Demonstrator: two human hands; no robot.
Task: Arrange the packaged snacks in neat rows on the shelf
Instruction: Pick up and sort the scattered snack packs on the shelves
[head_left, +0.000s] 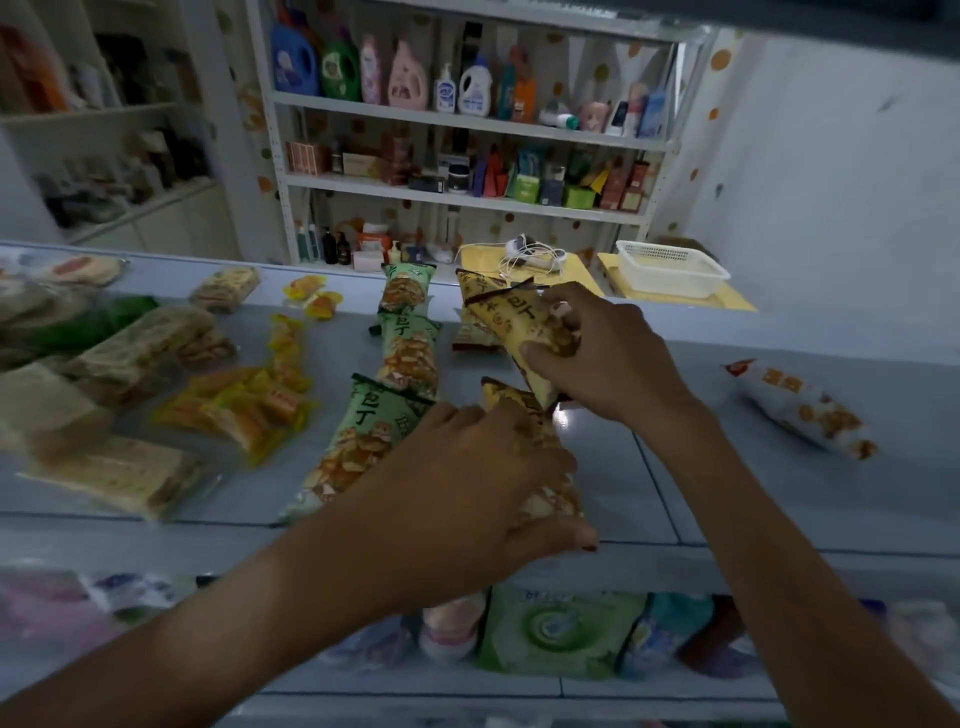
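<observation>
Three green snack bags (363, 436) lie in a line running away from me on the grey shelf (753, 483). To their right, my left hand (467, 483) rests flat on a yellow snack bag (550, 499) lying near the front edge. My right hand (602, 353) grips another yellow snack bag (498, 312) and holds it tilted above the shelf. A third yellow bag (470, 338) lies partly hidden beneath it, at the back.
Orange-yellow packets (249, 405) and pale wrapped snacks (119, 473) crowd the shelf's left side. A white snack bag (805, 410) lies alone at right. Behind stand a white basket (670, 267) and a bottle rack (467, 130). More packs sit on the lower shelf (561, 634).
</observation>
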